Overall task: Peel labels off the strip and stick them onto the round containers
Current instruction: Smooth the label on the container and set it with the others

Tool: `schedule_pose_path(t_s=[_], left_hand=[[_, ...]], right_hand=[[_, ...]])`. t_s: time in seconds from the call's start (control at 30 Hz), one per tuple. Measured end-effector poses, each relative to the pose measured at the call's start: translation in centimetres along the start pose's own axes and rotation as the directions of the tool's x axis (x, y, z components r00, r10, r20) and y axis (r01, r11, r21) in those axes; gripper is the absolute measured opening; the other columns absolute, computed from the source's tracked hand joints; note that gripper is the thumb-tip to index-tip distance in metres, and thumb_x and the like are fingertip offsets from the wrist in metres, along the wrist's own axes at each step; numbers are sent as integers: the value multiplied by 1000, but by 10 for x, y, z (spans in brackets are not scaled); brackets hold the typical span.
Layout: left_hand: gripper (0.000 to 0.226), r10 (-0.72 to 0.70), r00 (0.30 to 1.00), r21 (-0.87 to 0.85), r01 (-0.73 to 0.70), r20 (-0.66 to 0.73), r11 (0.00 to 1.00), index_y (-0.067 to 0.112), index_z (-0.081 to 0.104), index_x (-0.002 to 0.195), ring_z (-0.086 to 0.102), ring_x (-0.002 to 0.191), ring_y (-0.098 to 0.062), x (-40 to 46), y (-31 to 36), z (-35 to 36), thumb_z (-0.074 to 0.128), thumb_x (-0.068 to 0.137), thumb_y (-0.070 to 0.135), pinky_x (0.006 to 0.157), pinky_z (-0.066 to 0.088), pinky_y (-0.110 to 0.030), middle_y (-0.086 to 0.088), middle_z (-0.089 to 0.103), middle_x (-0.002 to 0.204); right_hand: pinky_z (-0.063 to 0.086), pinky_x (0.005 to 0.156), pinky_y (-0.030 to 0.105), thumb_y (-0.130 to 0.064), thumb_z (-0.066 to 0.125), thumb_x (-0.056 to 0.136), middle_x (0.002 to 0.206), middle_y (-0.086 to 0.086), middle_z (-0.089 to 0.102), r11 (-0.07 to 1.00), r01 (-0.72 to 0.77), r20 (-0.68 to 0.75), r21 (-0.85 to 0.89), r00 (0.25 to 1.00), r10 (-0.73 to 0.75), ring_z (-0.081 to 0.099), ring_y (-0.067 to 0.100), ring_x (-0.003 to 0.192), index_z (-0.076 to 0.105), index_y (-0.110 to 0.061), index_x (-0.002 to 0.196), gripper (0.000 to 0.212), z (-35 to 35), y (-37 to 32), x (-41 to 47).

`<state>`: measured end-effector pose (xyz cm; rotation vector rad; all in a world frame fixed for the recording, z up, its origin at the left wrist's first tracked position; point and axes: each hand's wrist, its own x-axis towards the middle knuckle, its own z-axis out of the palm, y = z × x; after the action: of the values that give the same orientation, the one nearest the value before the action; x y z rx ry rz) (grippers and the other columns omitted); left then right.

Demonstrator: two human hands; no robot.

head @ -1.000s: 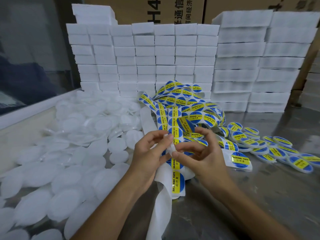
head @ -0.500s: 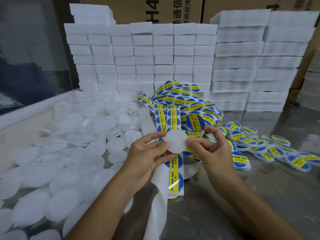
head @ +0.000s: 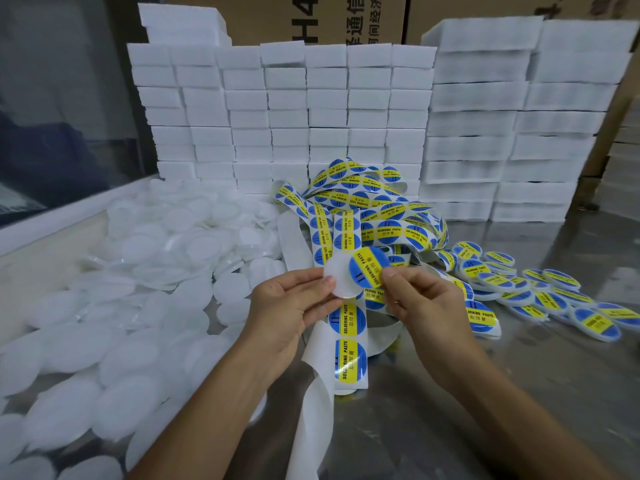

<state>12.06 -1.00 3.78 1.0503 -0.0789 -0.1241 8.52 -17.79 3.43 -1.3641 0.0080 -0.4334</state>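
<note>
Stacks of white foam blocks [head: 325, 109] walled off the 12 o'clock side of the metal surface [head: 519, 393]. A heap of blank white containers [head: 145, 271] filled 9 o'clock, the tangled label strip [head: 367, 209] sat dead center, and labeled containers [head: 540, 292] were at 3 o'clock. The left hand [head: 287, 306] gripped a round container [head: 337, 278] while the right hand [head: 422, 299] pinched a blue-yellow label [head: 369, 268] against its right half.

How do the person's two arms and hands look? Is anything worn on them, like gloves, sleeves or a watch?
Both forearms are bare up to the frame edge: no sleeves show. The left hand and the right hand wear no gloves. No ring, watch or bracelet is visible. The fingernails are short and unpainted.
</note>
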Motion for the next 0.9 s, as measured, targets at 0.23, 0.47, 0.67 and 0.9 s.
schedule_pose_path(t_s=[0.23, 0.47, 0.67, 0.9], left_hand=[[44, 4, 1000, 24, -4, 21, 1000, -6, 66, 104, 73, 89, -32, -2, 1, 0, 76, 64, 8, 71, 61, -30, -22, 74, 95], [43, 2, 1000, 56, -3, 29, 998, -3, 68, 101, 74, 87, -30, -2, 1, 0, 77, 61, 11, 68, 60, -29, -20, 75, 93], [40, 12, 999, 74, -15, 32, 997, -2, 69, 98, 74, 85, -29, -2, 0, -1, 78, 60, 11, 67, 60, -28, -19, 75, 92], [37, 23, 999, 93, -27, 46, 995, 2, 70, 91, 75, 82, -29, -4, 0, 0, 79, 56, 11, 63, 59, -26, -18, 75, 89]], right_hand=[[50, 53, 14, -6, 73, 83, 71, 2, 76, 999, 37, 57, -39, 998, -35, 63, 5, 55, 77, -18, 75, 15, 9, 0, -8], [51, 54, 15, -9, 74, 82, 75, 4, 77, 999, 19, 62, -50, 998, -16, 64, 5, 57, 77, -13, 80, 6, 8, 1, -8], [51, 54, 15, -8, 74, 81, 76, 6, 77, 999, -6, 56, -47, 998, 8, 66, 7, 59, 77, -12, 80, 5, 7, 2, -7], [51, 54, 14, -9, 74, 81, 75, 4, 77, 998, -13, 52, -63, 999, 16, 67, 5, 59, 77, -11, 82, 3, 6, 3, -7]])
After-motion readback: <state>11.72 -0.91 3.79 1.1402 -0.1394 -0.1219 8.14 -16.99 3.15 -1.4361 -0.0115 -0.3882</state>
